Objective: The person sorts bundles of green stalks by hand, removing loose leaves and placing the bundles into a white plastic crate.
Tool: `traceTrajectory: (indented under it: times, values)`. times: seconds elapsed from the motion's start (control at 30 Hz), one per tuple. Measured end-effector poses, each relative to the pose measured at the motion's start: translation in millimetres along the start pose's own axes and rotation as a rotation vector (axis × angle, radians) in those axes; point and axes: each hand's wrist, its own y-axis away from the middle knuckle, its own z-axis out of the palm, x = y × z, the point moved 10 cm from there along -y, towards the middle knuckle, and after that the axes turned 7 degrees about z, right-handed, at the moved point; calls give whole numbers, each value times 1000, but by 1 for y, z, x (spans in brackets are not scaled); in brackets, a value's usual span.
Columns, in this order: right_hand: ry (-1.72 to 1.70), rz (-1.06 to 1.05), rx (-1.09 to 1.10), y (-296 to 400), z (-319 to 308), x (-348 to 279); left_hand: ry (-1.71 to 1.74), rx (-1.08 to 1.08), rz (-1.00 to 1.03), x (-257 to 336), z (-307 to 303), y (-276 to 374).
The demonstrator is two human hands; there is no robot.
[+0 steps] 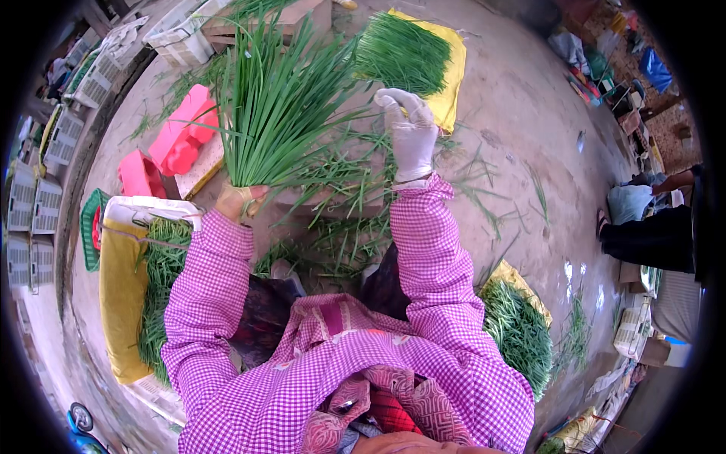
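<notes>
My left hand (241,200), in a pale glove, grips a bunch of long green leaves (278,125), likely garlic chives, by its lower end. The blades fan out upward and to the right. My right hand (409,130), in a white glove, is raised right of the bunch, apart from its main body. Its fingers curl loosely, and I see nothing held in them. Below the bunch, loose cut leaves (351,227) lie strewn over a low surface and the ground between my feet. Behind the right hand, a pile of green leaves (404,54) rests on a yellow sack (454,74).
At left stands a white crate (150,207) of greens, with yellow cloth (122,306) along it. Pink foam blocks (184,133) lie beyond it. Another leaf bundle (519,335) is by my right elbow. A person in dark trousers (649,244) is at far right.
</notes>
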Motion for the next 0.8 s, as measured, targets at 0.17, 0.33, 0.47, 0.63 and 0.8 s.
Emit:
traceTrajectory:
  times: [0.17,0.33,0.47,0.63,0.8]
  values:
    - [269,-418,-88,23,46,-39,18,-35,-24,-8,9,2]
    - [507,-435,-188,35,74,-33,-27,-82,-70,-12,18,5]
    - [494,-423,-223,39,78,-30,35,-118,-89,-9,29,9]
    - [432,-348,-247,38,80,-28,75,-129,-88,-4,38,10]
    - [57,-286,-207,25,56,-16,-31,-144,-51,-11,26,1]
